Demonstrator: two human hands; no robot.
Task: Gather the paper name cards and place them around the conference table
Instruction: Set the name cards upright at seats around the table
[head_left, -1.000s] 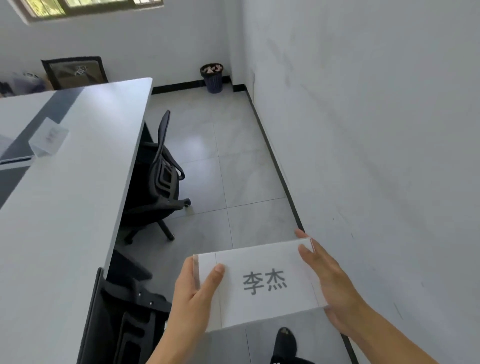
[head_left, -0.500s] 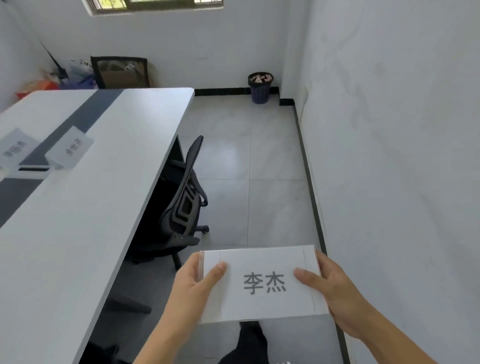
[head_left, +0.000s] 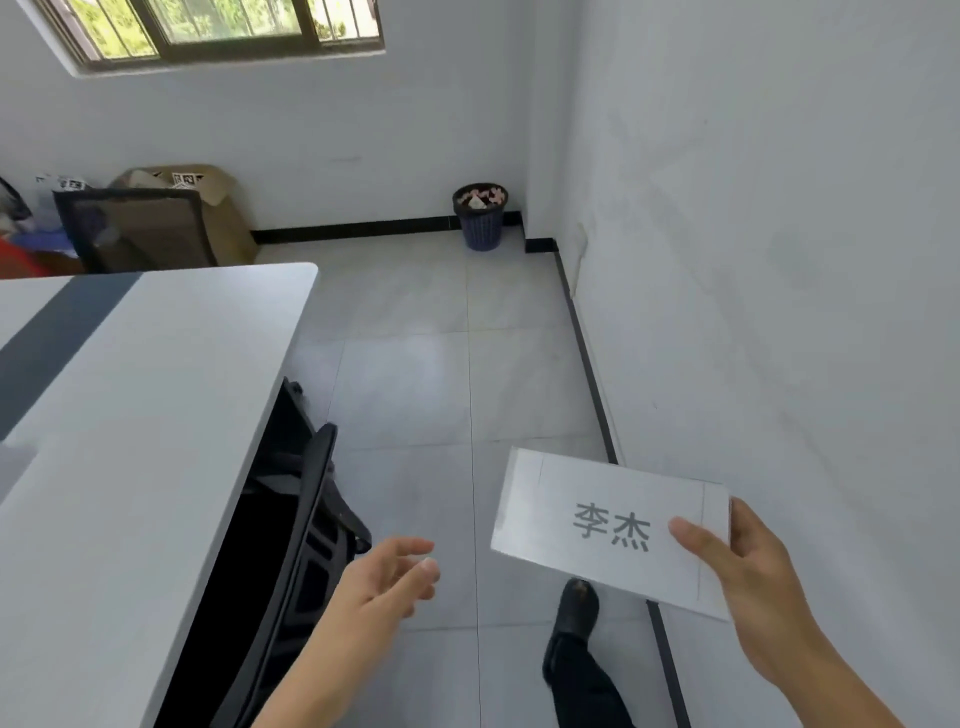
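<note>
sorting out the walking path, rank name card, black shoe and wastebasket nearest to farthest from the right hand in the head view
1. name card, pinched by the right hand.
2. black shoe, low, just below the card.
3. wastebasket, far ahead in the corner.

Name card (head_left: 610, 525) in right hand (head_left: 763, 577)

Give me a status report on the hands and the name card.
Right hand pinches name card. Left hand open, empty. Office chair stands at table edge.
</note>
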